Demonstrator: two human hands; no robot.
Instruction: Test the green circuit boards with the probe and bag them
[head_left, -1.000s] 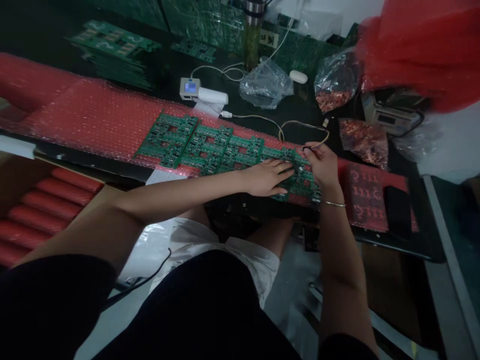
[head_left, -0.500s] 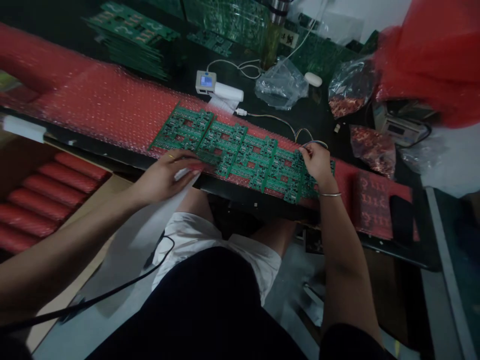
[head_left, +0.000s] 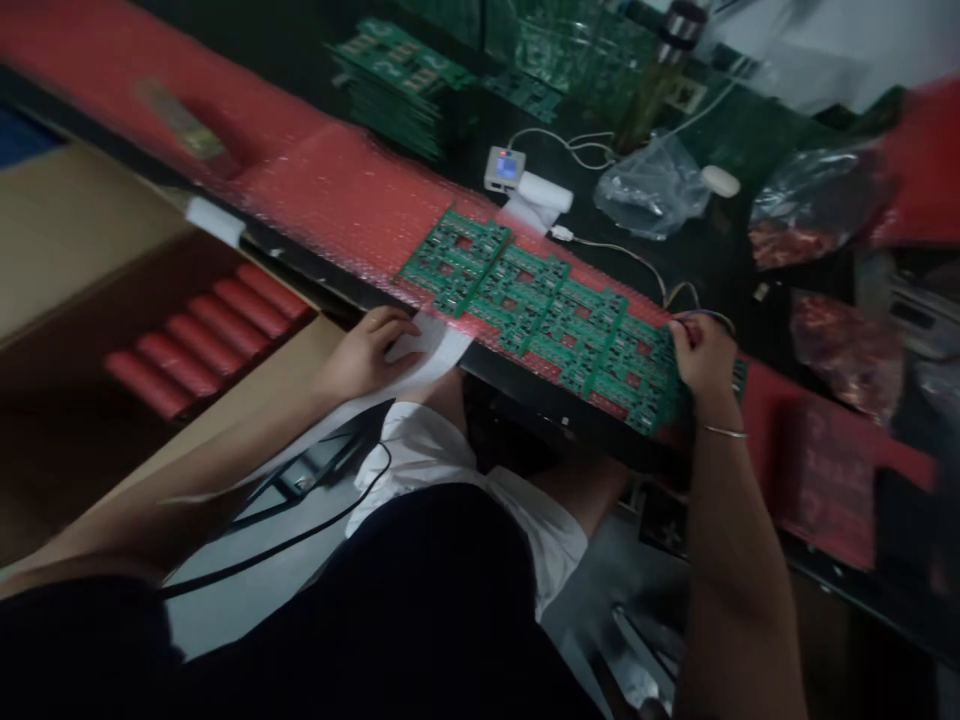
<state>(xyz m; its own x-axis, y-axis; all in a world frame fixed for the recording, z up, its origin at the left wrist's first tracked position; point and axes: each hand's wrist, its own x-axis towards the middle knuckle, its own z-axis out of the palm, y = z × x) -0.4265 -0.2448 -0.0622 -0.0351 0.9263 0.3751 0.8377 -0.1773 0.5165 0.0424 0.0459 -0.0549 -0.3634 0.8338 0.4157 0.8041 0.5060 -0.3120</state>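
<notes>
A row of joined green circuit boards (head_left: pixel 536 305) lies component side up on red bubble wrap (head_left: pixel 322 200). My right hand (head_left: pixel 703 352) is at the right end of the row, its fingers pinched on the end of a thin multi-wire cable (head_left: pixel 626 250); the connector itself is hidden. The cable's white plug (head_left: pixel 561 233) lies behind the boards. My left hand (head_left: pixel 375 352) rests off the front left edge of the boards, fingers bent and parted from the thumb. A white paper strip (head_left: pixel 442 350) hangs over the table edge beside it.
Behind stand a stack of green boards (head_left: pixel 397 95), a small device with a lit screen (head_left: pixel 505 168) and a clear plastic bag (head_left: pixel 652 190). Bags of copper-coloured parts (head_left: pixel 847 345) lie at right. At lower left, a cardboard box (head_left: pixel 97 250) holds red bubble-wrapped rolls (head_left: pixel 217 335).
The view has swung left, so the table appears shifted right. My left hand has drawn back from the boards' front edge. My right hand stays at their right end.
</notes>
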